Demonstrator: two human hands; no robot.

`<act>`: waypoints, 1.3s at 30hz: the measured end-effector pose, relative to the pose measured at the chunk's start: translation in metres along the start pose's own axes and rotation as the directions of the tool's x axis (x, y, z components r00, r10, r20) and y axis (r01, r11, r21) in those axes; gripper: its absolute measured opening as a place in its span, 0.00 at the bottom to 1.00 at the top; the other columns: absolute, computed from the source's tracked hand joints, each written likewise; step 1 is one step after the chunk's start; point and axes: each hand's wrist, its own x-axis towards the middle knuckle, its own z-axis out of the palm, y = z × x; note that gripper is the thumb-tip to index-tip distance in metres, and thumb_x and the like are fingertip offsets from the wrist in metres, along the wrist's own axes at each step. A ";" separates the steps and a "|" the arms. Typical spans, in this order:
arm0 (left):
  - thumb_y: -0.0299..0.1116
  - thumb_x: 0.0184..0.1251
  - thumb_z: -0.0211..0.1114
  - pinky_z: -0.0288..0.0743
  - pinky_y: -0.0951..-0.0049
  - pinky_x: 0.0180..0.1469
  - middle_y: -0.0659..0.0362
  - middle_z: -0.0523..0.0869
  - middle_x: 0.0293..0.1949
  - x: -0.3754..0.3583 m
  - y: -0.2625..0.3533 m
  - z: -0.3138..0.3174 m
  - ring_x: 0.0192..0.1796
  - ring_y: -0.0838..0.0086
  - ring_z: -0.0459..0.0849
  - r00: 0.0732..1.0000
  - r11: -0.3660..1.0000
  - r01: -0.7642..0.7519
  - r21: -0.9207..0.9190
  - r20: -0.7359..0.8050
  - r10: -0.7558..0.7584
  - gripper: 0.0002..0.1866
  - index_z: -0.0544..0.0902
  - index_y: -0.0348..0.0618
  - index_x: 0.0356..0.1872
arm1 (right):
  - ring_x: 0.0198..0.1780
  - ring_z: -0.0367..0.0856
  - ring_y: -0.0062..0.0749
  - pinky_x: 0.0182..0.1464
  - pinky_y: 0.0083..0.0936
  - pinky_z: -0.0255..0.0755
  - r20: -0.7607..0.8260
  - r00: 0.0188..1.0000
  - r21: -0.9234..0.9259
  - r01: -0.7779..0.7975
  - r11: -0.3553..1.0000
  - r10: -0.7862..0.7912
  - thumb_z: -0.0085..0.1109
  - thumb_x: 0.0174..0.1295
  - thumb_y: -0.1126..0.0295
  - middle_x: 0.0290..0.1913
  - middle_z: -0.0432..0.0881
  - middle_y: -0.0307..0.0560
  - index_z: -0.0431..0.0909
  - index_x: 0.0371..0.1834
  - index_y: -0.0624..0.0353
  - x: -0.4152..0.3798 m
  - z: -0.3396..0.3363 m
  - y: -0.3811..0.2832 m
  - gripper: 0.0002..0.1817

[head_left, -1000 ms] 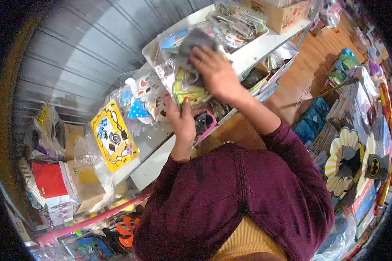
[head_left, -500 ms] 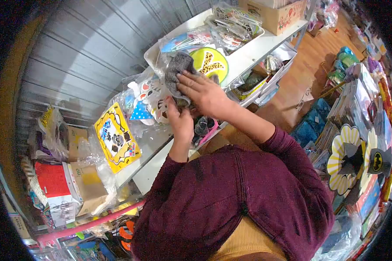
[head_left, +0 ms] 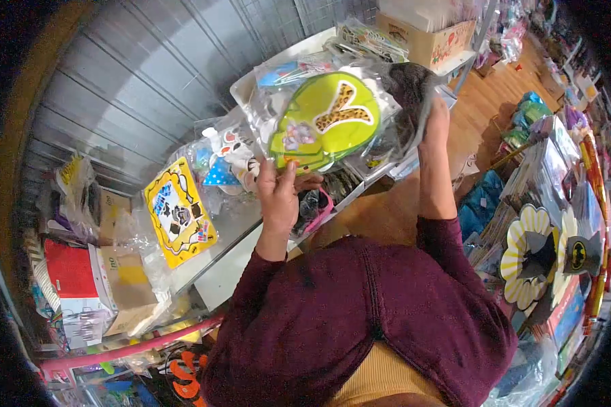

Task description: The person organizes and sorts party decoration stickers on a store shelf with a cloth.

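A clear plastic packet (head_left: 394, 139) with a lime-green cutout (head_left: 299, 108) inside is raised in front of me, above the shelf. The cutout bears a leopard-print letter Y. At the packet's lower left corner, my left hand (head_left: 278, 200) pinches it, thumb in front. My right hand (head_left: 436, 125) is at the packet's right end with a dark grey, fuzzy cloth (head_left: 409, 91). The cloth is blurred and lies over that end. Most of my right fingers are hidden behind it.
On the white shelf (head_left: 232, 241) lie a yellow printed sheet (head_left: 180, 214) and bagged party cutouts (head_left: 234, 152). A cardboard box (head_left: 448, 44) stands at the back right. Boxes and bags (head_left: 125, 285) crowd the left. Stacked packets (head_left: 502, 237) line the right, beside wooden floor.
The grey cloth and my right hand have moved right, from over the packet to its right end. The packet is now raised closer and more of the green cutout shows.
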 end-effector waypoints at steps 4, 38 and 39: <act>0.25 0.65 0.47 0.79 0.75 0.30 0.53 0.79 0.39 0.007 -0.016 0.009 0.31 0.71 0.82 0.995 0.995 0.072 0.076 0.069 -0.077 0.14 0.65 0.38 0.52 | 0.45 0.73 0.29 0.47 0.22 0.68 0.263 0.950 -0.039 -0.165 0.986 0.169 0.49 0.59 0.63 0.47 0.73 0.45 0.64 0.55 0.64 -0.019 -0.011 0.011 0.23; 0.28 0.62 0.53 0.67 0.68 0.56 0.51 0.63 0.61 -0.011 0.014 0.006 0.58 0.66 0.69 0.930 0.882 0.327 -0.339 0.282 -0.237 0.32 0.49 0.39 0.66 | 0.60 0.61 0.54 0.60 0.39 0.58 0.821 0.474 -0.457 0.880 0.131 -0.319 0.51 0.42 0.79 0.59 0.64 0.60 0.65 0.54 0.69 -0.079 0.078 0.015 0.28; 0.28 0.63 0.52 0.66 0.70 0.57 0.51 0.64 0.60 -0.018 0.015 0.008 0.58 0.67 0.69 0.927 0.878 0.361 -0.313 0.221 -0.303 0.32 0.49 0.37 0.65 | 0.56 0.65 0.55 0.58 0.38 0.61 0.789 0.519 -0.479 0.855 0.202 -0.328 0.49 0.46 0.79 0.54 0.68 0.62 0.67 0.51 0.69 -0.070 0.073 0.016 0.24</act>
